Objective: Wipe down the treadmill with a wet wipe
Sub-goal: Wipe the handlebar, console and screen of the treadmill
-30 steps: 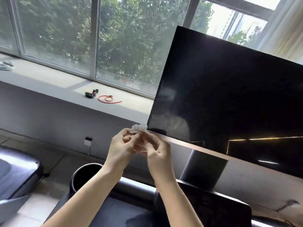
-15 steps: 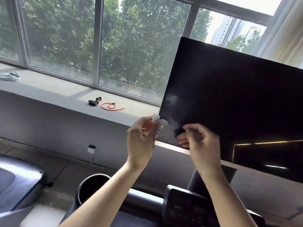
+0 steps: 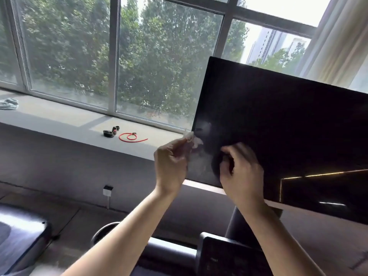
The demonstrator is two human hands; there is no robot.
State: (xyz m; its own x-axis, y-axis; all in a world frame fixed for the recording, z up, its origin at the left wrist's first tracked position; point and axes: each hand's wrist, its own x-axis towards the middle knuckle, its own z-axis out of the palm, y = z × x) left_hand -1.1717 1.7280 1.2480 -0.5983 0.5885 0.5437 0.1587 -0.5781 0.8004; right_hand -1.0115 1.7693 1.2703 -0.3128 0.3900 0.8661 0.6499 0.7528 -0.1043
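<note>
The fingers (image 3: pixel 180 145) of the left hand (image 3: pixel 171 166) pinch a small, crumpled white wet wipe (image 3: pixel 192 139) at its lower left, holding it up beside the lower left corner of a large, glossy black treadmill screen (image 3: pixel 288 126). The wipe overlaps the screen's left edge in the view; the picture is blurred there, so contact cannot be told. Just to the right, the right hand (image 3: pixel 242 172) is raised in front of the screen with its fingers (image 3: pixel 227 156) curled inward; they appear to hold nothing, though motion blur makes this uncertain. The two hands are near each other but apart.

Both bare forearms rise from the bottom of the view. Below them lie the dark treadmill console panel (image 3: pixel 229 257) and a round dark cup holder (image 3: pixel 105 234).

Behind the hands, a grey window sill (image 3: pixel 59 118) carries a looped red cord (image 3: pixel 131 137) and small black objects (image 3: pixel 110 132) beside it, with a pale crumpled cloth (image 3: pixel 9 103) at the far left. Tall windows show green trees and distant buildings.
</note>
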